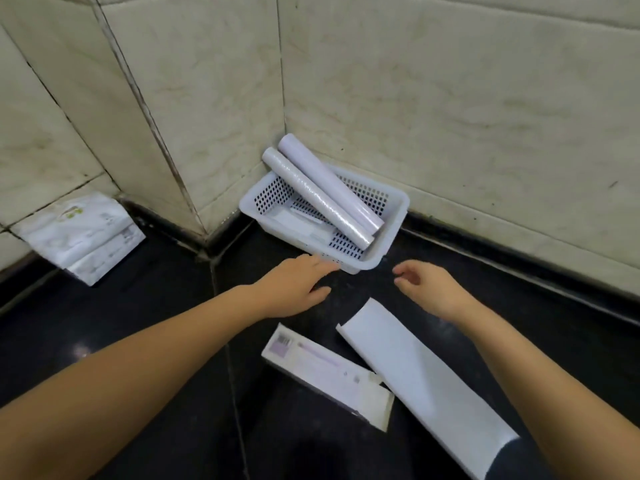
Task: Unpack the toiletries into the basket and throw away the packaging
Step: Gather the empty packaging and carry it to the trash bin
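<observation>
- Fingers of the left hand (pixel 294 289) lie spread and flat, empty, tips just touching the near rim of the basket (pixel 394 216), probably to steady it.
- The right hand (pixel 429 289) hovers beside it, loosely curled, holding nothing.
- Two wrapped rolls (pixel 322 192) rest slanted in the basket, over its far corner.
- Nearer than both hands, an opened carton (pixel 329 375) and white sleeve (pixel 426 379) lie on the dark surface (pixel 138 306), apparently awaiting disposal.
</observation>
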Motion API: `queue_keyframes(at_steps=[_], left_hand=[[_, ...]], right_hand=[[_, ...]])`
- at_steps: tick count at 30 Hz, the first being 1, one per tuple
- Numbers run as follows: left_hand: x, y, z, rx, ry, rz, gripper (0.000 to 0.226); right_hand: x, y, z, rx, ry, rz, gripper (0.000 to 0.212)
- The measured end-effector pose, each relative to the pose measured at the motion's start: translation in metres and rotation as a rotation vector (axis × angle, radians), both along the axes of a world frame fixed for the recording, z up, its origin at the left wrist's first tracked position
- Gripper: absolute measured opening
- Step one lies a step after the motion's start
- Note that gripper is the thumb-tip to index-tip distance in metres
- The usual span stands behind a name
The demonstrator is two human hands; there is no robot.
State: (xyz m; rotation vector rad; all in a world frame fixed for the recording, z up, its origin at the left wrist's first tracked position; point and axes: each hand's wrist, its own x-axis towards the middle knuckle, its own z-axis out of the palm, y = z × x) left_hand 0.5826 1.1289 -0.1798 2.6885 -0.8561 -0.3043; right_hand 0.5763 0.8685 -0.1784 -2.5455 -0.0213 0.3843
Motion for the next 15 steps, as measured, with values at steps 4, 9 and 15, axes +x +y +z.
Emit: queue_keyframes(at_steps=[4, 9, 15], left_hand=[[-0.051, 0.009, -0.030, 0.150, 0.303, -0.080, 0.063], [-0.104, 0.033, -0.063, 0.344, 0.042, -0.144, 0.071], [-0.121, 0.080, -0.049, 0.322, 0.169, 0.178, 0.058]], right_hand=[[-0.055, -0.023, -0.041, -0.305, 0.392, 0.030, 0.059], [-0.103, -0.021, -0.062, -0.123, 0.411, -0.169, 0.056], [-0.117, 0.012, -0.012, 0.098, 0.363, -0.157, 0.027]])
